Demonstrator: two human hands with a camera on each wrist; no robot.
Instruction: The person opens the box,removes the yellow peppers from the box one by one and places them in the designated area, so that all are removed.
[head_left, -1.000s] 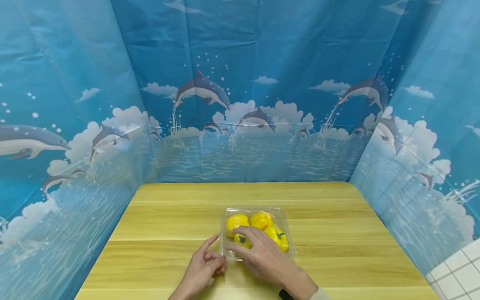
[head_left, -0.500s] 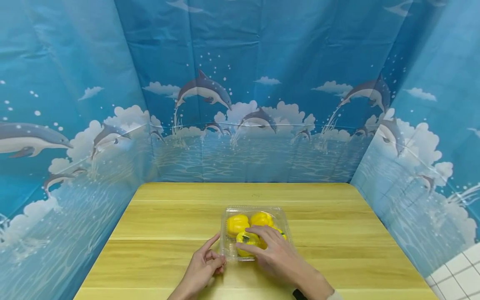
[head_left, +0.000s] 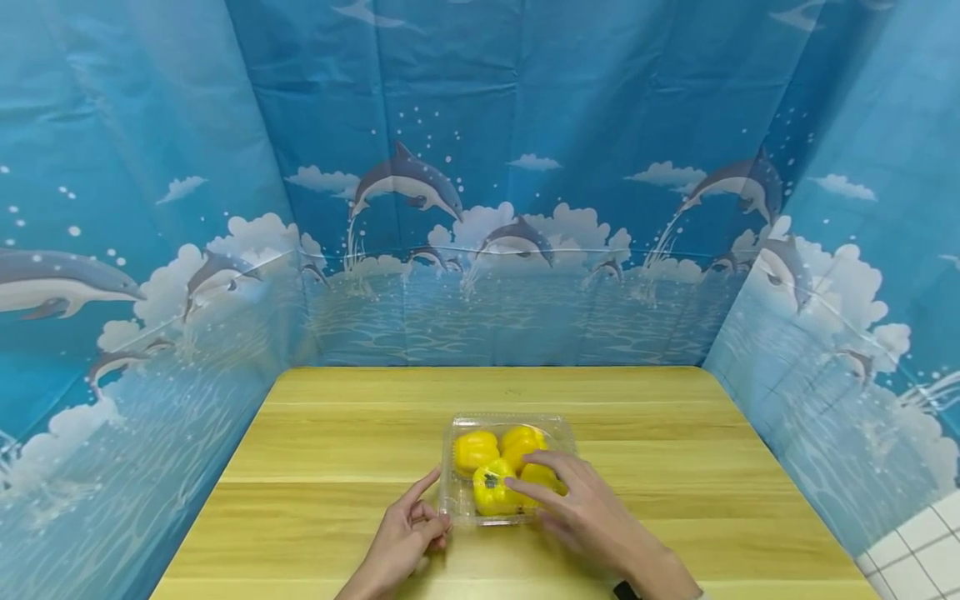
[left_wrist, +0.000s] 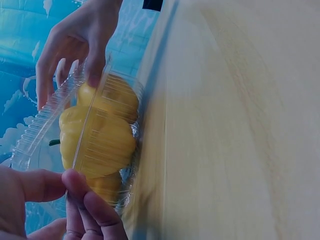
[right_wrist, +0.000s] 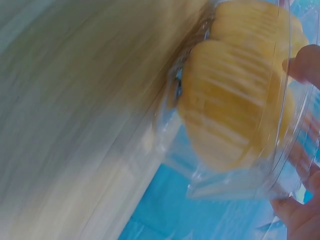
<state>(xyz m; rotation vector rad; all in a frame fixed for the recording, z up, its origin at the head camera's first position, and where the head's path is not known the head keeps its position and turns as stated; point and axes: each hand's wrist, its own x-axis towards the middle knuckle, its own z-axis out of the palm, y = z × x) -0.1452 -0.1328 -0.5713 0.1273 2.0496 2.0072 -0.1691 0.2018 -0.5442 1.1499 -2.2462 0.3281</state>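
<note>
Low in the middle of the head view, on the wooden table (head_left: 337, 450): clear plastic clamshell box (head_left: 456, 500) packed with yellow peppers (head_left: 476, 450). Left hand (head_left: 401, 537) at lower centre, fingers curled, pinching the box's near left corner between thumb and fingertips (left_wrist: 80, 187). Right hand (head_left: 592, 521) just right of it, fingers spread and nearly straight, resting on the box's lid over the peppers. Dolphin-print blue curtain (head_left: 480, 167) across the upper frame.
</note>
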